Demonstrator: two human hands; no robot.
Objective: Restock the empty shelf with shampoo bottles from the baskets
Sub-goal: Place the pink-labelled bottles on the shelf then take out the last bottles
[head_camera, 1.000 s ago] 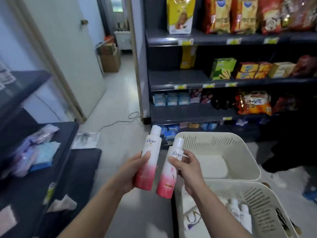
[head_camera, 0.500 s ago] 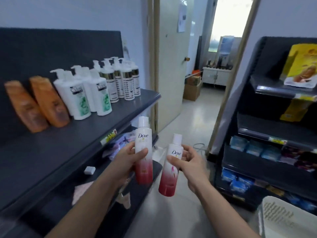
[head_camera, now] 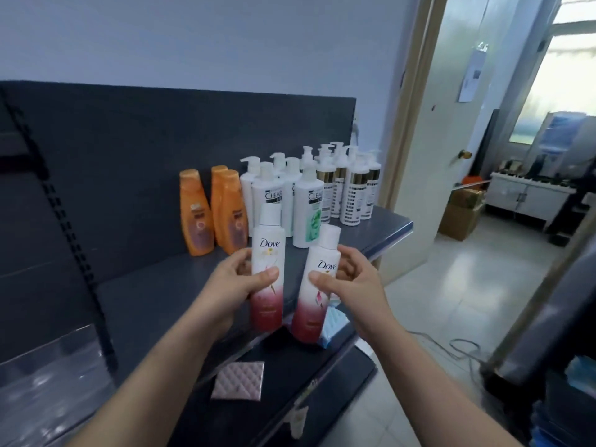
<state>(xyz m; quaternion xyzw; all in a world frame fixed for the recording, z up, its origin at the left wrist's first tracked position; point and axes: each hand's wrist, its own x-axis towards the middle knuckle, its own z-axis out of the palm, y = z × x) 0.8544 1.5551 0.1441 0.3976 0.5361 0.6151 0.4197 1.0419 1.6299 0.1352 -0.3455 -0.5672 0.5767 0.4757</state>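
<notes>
My left hand [head_camera: 230, 288] grips a white-and-red Dove shampoo bottle [head_camera: 267, 250] upright. My right hand [head_camera: 353, 287] holds a second Dove bottle [head_camera: 317, 295], tilted slightly left. Both bottles hover over the front edge of the dark shelf [head_camera: 161, 295]. On that shelf, behind the hands, stand orange bottles [head_camera: 196, 214], white Clear pump bottles [head_camera: 308, 211] and white-and-gold pump bottles [head_camera: 351, 195]. The baskets are out of view.
The shelf's left part is bare. A lower shelf holds a pink quilted pad [head_camera: 238, 380] and a blue packet [head_camera: 333, 324]. An open doorway [head_camera: 516, 156] is at right, with cardboard boxes [head_camera: 461, 211] and a cable [head_camera: 461, 346] on the tiled floor. Another dark rack [head_camera: 548, 317] stands at far right.
My view has swung left and up from the baskets onto the shampoo shelf. Both hands have carried the Dove bottles up toward the shelf's front edge.
</notes>
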